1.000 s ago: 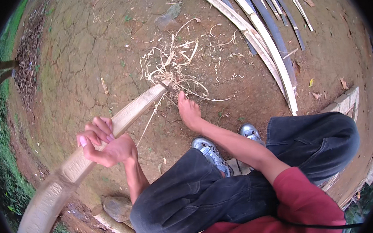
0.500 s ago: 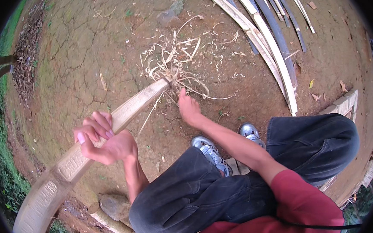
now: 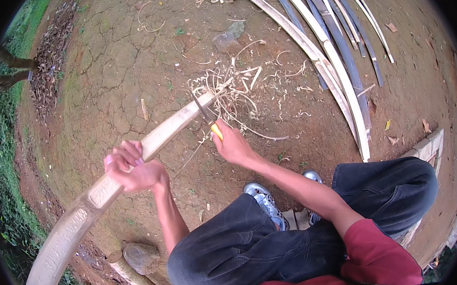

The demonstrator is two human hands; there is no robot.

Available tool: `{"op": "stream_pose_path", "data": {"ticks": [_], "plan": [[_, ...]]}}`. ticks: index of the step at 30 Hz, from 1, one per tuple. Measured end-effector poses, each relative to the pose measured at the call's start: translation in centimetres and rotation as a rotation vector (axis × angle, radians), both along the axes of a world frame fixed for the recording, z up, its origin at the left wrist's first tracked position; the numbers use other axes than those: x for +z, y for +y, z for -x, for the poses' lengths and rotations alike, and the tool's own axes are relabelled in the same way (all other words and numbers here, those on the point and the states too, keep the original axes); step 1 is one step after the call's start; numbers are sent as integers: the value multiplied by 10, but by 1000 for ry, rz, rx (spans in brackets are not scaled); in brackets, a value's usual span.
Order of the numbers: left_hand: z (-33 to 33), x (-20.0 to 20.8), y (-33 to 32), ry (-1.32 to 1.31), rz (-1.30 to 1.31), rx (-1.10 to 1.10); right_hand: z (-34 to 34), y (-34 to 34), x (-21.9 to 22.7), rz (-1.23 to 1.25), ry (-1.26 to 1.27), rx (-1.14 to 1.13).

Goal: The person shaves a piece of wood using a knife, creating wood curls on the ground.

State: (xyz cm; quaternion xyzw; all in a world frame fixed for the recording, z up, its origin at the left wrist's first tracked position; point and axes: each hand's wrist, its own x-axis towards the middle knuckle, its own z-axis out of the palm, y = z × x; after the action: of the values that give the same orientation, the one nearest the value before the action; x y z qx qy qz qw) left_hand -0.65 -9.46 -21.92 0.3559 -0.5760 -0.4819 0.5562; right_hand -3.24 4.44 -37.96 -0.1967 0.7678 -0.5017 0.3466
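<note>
A long, split bamboo piece (image 3: 169,129), its pale hollow face with a node showing, slants from the lower left up to the shavings. My left hand (image 3: 137,169) is closed around its middle, fingers over the far edge. In my right hand (image 3: 235,145) is a knife (image 3: 215,129) with a yellow handle. Its dark, narrow blade lies across the bamboo close to the far end. Thin curled shavings (image 3: 242,100) are heaped on the ground around that end, partly behind the blade and bamboo.
Several long split strips (image 3: 334,63), pale and dark, lie on the bare earth at the upper right. A flat stone (image 3: 228,41) sits beyond the shavings. A round stone (image 3: 141,257) and a log (image 3: 134,279) lie at the lower left. My shoes (image 3: 264,198) are below my right forearm.
My right hand has turned, and the knife's yellow handle and blade now show over the bamboo's far end. My left hand keeps its hold. The whole view has shifted slightly.
</note>
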Motion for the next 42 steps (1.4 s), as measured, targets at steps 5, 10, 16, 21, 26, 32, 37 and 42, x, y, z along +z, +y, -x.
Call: {"op": "stream_pose_path", "data": {"ticks": [5, 10, 16, 21, 26, 32, 37, 42], "plan": [[1, -2, -4, 175, -62, -107, 5, 7, 12, -136, 212, 107], [18, 0, 14, 117, 29, -160, 8, -7, -85, -547, 277, -9], [20, -4, 16, 111, 73, -261, 28, -8, -50, -267, 97, 53], [5, 8, 9, 114, -73, -224, 20, 1, 13, -152, 148, 98], [1, 12, 3, 89, -101, -254, 0, 6, 10, -206, 136, 101], [-4, 12, -3, 47, 71, -382, -17, 13, 8, -255, 172, 168], [-3, 1, 0, 107, 58, -431, -31, 31, -77, -518, 199, 54], [-4, -3, 1, 80, 100, -330, -10, 27, -33, -338, 180, 120]]}}
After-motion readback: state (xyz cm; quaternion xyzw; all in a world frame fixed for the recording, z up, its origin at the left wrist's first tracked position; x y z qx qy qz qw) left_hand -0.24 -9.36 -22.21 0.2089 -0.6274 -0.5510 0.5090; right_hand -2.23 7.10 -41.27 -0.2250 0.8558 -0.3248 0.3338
